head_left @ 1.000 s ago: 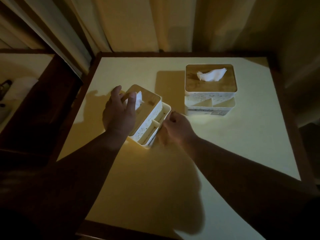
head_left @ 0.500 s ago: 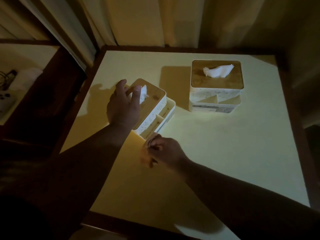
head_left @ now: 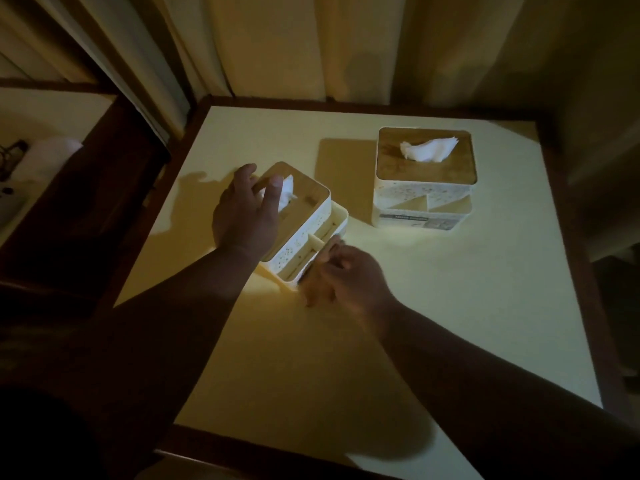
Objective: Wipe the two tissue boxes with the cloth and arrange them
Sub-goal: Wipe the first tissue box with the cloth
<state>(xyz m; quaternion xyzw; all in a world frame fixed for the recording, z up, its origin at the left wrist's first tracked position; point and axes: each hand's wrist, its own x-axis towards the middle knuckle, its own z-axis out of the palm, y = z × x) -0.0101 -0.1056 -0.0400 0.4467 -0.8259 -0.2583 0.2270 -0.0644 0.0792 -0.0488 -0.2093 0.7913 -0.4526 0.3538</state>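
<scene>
Tissue boxes, two of them, stand on a pale yellow table (head_left: 433, 306) with a dark wooden rim, set against curtains (head_left: 311, 46) along its far edge. The far tissue box (head_left: 424, 188) sits upright towards the table's far right corner, its wooden lid level and a white tissue (head_left: 427, 151) poking up from the slot. The near tissue box (head_left: 304, 230) lies closer to the left edge and is tilted, its lid leaning up and away from the person, with its side compartments facing up towards the camera. Well apart from each other, the two boxes do not touch.

The left hand (head_left: 247, 213) rests on the lid of the tilted box, its fingers (head_left: 275, 188) spread and mostly straight, one fingertip touching the tissue there. The right hand (head_left: 346, 275) is at the box's near lower side, touching it; it is blurred, with fingers curled, and whether it grips a cloth cannot be told. Beyond the left edge, a lower shelf (head_left: 45, 109) holds a pale bundle (head_left: 48, 157) in shadow.
</scene>
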